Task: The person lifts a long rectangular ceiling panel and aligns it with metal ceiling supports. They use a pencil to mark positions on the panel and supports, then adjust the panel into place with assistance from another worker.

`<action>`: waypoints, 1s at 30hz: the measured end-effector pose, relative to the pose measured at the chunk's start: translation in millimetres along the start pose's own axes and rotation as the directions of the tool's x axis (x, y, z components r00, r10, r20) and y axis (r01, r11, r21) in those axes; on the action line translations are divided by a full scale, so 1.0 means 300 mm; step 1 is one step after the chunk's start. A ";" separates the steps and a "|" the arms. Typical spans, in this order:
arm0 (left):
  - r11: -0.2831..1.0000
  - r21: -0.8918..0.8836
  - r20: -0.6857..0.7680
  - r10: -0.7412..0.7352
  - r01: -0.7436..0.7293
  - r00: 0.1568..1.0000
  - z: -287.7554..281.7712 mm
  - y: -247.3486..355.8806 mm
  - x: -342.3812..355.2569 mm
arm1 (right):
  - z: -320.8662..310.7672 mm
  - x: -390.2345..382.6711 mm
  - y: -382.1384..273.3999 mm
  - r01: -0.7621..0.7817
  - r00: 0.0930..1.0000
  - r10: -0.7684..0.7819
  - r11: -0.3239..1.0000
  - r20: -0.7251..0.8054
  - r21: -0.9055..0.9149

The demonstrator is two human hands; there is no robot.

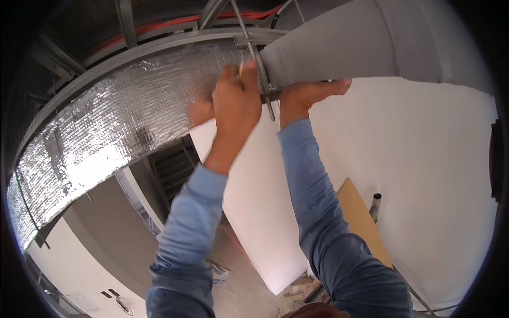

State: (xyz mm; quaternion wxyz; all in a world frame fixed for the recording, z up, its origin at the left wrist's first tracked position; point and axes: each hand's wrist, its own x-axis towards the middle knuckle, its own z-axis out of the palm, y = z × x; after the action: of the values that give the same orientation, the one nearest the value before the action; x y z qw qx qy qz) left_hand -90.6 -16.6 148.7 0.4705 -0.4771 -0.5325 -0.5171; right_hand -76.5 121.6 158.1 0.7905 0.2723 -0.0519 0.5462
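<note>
One rod (249, 43), cropped above; left grip (236, 100) possibly touching

Tan bd. (361, 220) nr. pipe (374, 210) (short)

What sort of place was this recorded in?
Most likely a building interior being fitted out or renovated. A foil-covered duct joins or meets a large grey duct section overhead, bare metal framing shows above, and a loose tan board stands below.
</note>
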 end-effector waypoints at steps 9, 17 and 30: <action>0.968 -0.185 -0.125 -0.193 0.168 0.973 0.094 -0.021 -0.218 | -0.056 0.024 0.085 0.167 0.986 -0.160 0.973 0.053 -0.159; 0.993 0.117 -0.252 0.027 0.003 0.967 0.150 -0.052 -0.193 | -0.006 0.011 0.056 0.453 0.888 -0.442 0.789 0.129 -0.414; 0.987 -0.085 -0.296 -0.156 0.136 0.942 0.172 -0.008 -0.185 | -0.015 0.000 0.050 0.266 0.962 -0.267 0.860 0.062 -0.436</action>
State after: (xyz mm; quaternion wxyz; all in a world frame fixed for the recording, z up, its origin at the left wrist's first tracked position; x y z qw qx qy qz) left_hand -87.8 33.7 92.0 0.4916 -0.3662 -0.4717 -0.6338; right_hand -90.8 127.7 159.9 0.8993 0.0910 -0.1356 0.4058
